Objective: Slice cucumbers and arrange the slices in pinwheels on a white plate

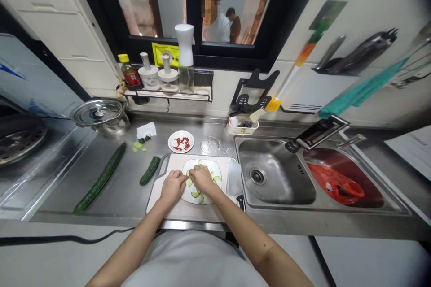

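Note:
On the cutting board (171,213) lies a white squarish plate (210,195) with thin cucumber slices (198,196) placed around it. My right hand (202,178) is over the plate, its fingers pinched at a slice near the left rim. At that same rim is my left hand (174,184), with its fingers curled together; what they hold is hidden. The two hands' fingertips nearly meet. A cleaver (234,179) with a black handle rests along the board's right side. Left of the board lie a cut piece of cucumber (150,170) and a long whole cucumber (101,181).
Behind the board stands a small plate of red pieces (182,142). Cucumber scraps (139,145) lie by a white paper (146,130). A lidded steel pot (103,116) is at the back left. The double sink (276,179) is on the right, holding a red bag (336,184).

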### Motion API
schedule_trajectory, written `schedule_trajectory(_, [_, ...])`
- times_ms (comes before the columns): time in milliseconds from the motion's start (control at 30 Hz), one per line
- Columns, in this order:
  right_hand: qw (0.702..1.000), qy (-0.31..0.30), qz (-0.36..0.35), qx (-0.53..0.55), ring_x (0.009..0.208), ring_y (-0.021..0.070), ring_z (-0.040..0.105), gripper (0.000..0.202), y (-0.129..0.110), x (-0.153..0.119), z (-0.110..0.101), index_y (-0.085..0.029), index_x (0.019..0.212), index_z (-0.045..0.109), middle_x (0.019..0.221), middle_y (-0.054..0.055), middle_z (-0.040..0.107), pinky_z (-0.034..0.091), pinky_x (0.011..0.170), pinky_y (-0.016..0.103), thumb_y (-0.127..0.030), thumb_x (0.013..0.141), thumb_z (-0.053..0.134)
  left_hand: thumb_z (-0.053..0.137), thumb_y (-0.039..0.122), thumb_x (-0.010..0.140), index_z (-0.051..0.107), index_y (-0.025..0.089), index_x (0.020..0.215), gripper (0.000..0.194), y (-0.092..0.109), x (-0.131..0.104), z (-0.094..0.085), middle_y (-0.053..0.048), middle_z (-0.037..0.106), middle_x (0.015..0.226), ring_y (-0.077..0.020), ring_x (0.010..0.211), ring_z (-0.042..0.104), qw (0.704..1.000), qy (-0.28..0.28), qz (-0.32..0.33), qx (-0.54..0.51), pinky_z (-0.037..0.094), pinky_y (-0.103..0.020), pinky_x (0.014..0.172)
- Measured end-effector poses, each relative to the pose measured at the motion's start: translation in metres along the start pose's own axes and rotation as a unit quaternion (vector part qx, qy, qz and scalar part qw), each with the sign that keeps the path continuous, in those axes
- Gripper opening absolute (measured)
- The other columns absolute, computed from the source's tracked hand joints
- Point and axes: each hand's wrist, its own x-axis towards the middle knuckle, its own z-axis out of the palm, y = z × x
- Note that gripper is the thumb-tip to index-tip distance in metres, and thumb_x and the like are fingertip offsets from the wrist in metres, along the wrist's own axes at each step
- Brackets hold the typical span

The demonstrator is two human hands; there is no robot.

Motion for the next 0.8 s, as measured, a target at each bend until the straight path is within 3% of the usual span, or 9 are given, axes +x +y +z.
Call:
schedule_trajectory(367, [0.999, 0.033, -0.024, -0.017, 0.097, 0.0226, 0.05, 0.023, 0.003, -0.012, 0.002, -0.019, 0.101, 0.066, 0.098, 0.009, 0.06, 0.032, 0.083, 0.034, -0.025, 0.091, 0.047, 0.047, 0.015, 0.084, 0.07, 0.025, 0.105, 0.033, 0.0, 0.0, -0.002, -0.007, 0.058, 0.093, -0.0213, 0.091, 0.048, 1.0, -0.016, 0.004, 0.007, 0.04, -0.032, 0.081])
schedule_trajectory(800, [1.0, 0.009, -0.01, -0.026, 0.097, 0.0236, 0.048, 0.023, 0.0, -0.015, -0.002, -0.018, 0.097, 0.067, 0.097, 0.01, 0.06, 0.032, 0.079, 0.034, -0.018, 0.091, 0.044, 0.049, 0.015, 0.084, 0.071, 0.026, 0.104, 0.032, 0.0, -0.001, -0.004, -0.007, 0.057, 0.094, -0.0216, 0.091, 0.048, 1.0, -0.028, 0.009, 0.01, 0.039, -0.032, 0.08])
